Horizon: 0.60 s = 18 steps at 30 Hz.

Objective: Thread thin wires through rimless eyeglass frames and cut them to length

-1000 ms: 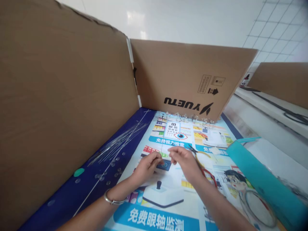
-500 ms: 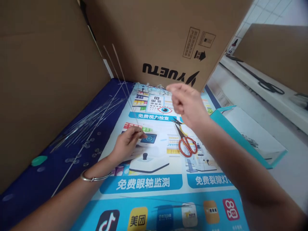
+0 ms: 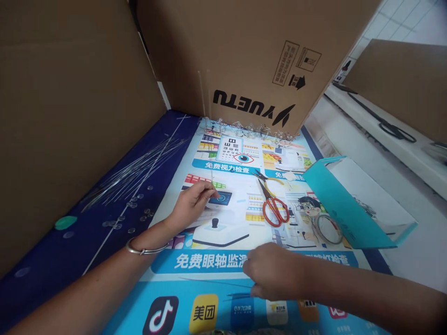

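Our right hand (image 3: 270, 272) has dropped from before the cardboard panel (image 3: 251, 56) to the lower poster (image 3: 134, 302), next to thin dark strands (image 3: 209, 280); its fingers are curled, and we cannot tell whether they hold anything. Our left hand (image 3: 195, 200) pinches thin wire (image 3: 202, 95) that stands upright above it. To its right lie red-handled scissors (image 3: 274, 209); to its left, clear beads (image 3: 120, 218).
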### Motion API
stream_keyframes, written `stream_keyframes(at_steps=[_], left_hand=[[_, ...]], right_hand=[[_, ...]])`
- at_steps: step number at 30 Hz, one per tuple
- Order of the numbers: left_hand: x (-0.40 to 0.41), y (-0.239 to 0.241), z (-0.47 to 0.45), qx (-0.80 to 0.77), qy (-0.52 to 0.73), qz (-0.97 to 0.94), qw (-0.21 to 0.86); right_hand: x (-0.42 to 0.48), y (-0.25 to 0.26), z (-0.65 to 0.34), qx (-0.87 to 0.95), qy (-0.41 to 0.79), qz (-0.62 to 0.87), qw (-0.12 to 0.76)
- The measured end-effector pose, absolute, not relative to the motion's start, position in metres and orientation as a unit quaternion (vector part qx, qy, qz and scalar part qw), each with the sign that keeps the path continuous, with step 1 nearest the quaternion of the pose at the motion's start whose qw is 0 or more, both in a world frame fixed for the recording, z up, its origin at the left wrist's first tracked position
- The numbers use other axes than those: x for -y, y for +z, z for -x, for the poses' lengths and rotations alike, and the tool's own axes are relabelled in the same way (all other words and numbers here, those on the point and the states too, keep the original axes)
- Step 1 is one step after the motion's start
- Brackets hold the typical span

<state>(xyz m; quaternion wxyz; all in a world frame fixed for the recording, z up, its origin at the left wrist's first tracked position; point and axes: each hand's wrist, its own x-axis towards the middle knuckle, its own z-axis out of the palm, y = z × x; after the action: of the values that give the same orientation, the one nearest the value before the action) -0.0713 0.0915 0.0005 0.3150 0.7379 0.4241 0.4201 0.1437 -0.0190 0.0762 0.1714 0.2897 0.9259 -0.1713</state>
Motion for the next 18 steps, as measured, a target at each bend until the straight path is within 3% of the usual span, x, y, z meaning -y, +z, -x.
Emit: stream_keyframes(at_steps=[18], left_hand=[[-0.094, 0.001, 0.073, -0.395, 0.417, -0.749, 0.331]], right_hand=[[-0.002, 0.058, -0.149, -0.914, -0.202, -0.305, 0.173]])
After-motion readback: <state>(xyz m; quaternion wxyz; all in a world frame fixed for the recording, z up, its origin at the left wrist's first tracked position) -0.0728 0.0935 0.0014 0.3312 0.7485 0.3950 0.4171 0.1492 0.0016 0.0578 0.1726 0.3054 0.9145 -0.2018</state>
